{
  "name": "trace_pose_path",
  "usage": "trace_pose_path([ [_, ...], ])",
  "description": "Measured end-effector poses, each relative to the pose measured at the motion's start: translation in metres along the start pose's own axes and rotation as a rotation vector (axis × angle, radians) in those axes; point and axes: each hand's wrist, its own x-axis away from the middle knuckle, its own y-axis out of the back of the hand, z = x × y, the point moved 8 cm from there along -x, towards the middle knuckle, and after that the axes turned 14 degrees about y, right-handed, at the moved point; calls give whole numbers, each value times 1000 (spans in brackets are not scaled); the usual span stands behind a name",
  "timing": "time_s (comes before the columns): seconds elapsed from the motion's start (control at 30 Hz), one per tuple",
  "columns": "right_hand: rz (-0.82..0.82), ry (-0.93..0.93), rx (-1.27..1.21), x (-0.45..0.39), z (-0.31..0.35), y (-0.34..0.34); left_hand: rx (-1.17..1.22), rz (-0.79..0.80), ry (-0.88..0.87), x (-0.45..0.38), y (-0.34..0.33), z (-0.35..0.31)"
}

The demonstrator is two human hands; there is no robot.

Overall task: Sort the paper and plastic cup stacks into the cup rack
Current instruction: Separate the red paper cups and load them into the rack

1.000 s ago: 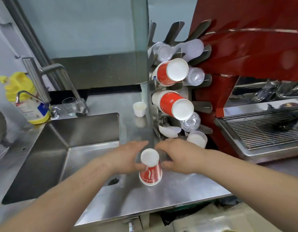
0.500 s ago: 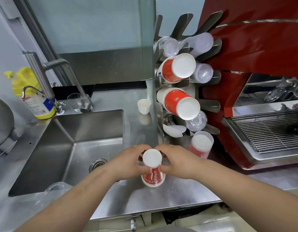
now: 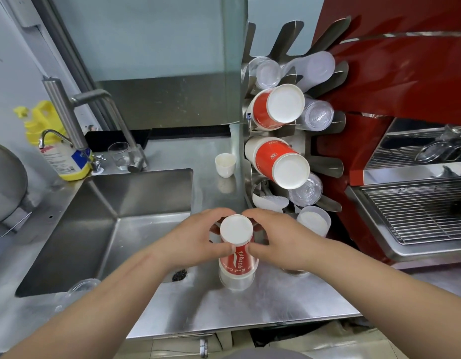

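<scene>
Your left hand (image 3: 195, 238) and right hand (image 3: 277, 239) both curl their fingers around the upside-down red cup stack (image 3: 237, 251) on the counter (image 3: 289, 304), beside the rack (image 3: 328, 167).

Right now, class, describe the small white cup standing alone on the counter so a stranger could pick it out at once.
Start at the steel sink and go to its far right corner, toward the metal cup rack. On the counter between them stands the small white cup, upright and open-topped. Unlike the red paper cup stacks lying in the rack, it is plain, single and untouched.
</scene>
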Motion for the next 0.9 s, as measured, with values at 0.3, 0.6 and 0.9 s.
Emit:
trace_pose_path([
  [0.3,-161,161,-7,-3,44,42,98,-111,-94,26,42,-29],
  [0.6,-242,251,-48,-12,84,48,110,-229,-107,69,82,-32],
  [0.9,-77,299,-78,-38,105,-17,68,-295,53,102,80,35],
])
